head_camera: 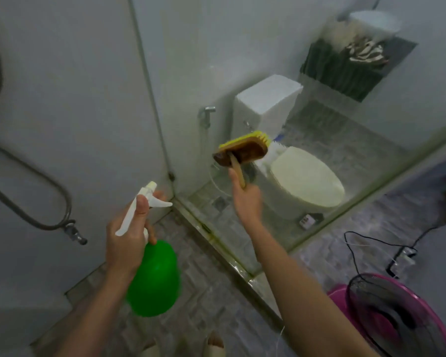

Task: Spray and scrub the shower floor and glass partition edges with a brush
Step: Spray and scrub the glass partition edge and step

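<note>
**Dim, Hazy Light and a Bent, Soft Frame**

The light is dull and even, with a grey-green cast and no hard shadows; its source cannot be told. The glass partition (268,60) looks hazy, and the toilet (304,176) seen through it is washed out. The green spray bottle (153,279) smears at its lower edge. The brush (242,150) at centre is slightly crisper. At the left of the frame the shower hose (31,176) bows with wide-angle distortion, and the lower corners are soft.

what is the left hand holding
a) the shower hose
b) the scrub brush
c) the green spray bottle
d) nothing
c, the left hand grips the white trigger head of the green spray bottle, while the right hand holds the scrub brush by its wooden handle.
</note>
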